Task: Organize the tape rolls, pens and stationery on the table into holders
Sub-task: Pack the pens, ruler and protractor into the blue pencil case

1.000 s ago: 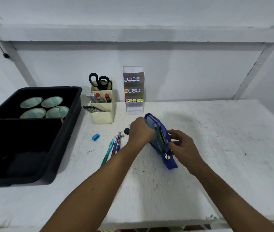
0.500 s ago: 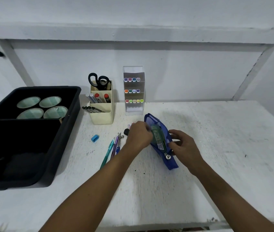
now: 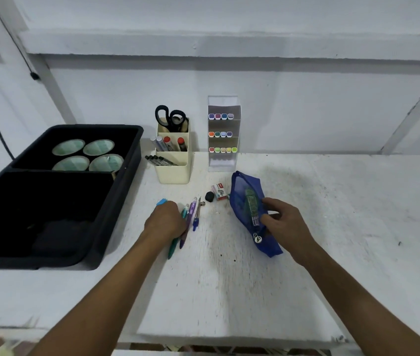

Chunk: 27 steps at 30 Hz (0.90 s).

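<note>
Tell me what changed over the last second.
The left hand let go of the blue mesh pouch and moved left onto the loose pens. The right hand still holds the pouch; the cream holder and black tray stayed put.

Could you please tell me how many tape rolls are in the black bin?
4, all in the black bin's rear compartment: back left, back right, front left, front right. The dark front compartment may hide more.
</note>
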Tool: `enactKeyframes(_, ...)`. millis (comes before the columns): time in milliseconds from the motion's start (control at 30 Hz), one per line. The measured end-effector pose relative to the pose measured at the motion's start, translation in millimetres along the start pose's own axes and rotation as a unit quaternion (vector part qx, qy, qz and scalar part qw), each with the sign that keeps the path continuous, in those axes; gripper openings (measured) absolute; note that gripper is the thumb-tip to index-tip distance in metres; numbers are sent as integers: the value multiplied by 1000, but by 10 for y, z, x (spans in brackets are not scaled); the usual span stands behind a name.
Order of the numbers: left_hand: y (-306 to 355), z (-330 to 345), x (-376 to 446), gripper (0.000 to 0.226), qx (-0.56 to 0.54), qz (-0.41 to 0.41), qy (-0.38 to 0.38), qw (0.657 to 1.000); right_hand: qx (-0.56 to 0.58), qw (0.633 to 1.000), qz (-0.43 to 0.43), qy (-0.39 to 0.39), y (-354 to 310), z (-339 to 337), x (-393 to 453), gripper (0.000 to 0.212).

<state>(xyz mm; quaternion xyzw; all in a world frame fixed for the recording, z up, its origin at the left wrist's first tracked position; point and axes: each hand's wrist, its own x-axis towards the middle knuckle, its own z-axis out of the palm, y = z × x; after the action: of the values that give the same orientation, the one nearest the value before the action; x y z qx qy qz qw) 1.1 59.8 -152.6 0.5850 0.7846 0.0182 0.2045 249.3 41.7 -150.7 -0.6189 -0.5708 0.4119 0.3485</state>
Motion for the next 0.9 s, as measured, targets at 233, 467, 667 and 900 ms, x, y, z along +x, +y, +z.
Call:
enactKeyframes(233, -70, 56, -34, 8, -63, -3, 10, 998, 2, 1000, 3, -3, -35, 52, -13, 42)
enactKeyframes(467, 18, -49, -24, 37, -227, 33, 85, 970, 10, 1000, -6, 5, -23, -9, -38, 39)
enactKeyframes(667, 609, -163, -58, 22, -397, 63, -8, 916, 36, 999, -10, 9, -42, -105, -93, 33)
enactKeyframes(900, 1273, -77, -73, 16, -368, 75, -101, 921, 22, 999, -20, 18, -26, -225, -155, 29)
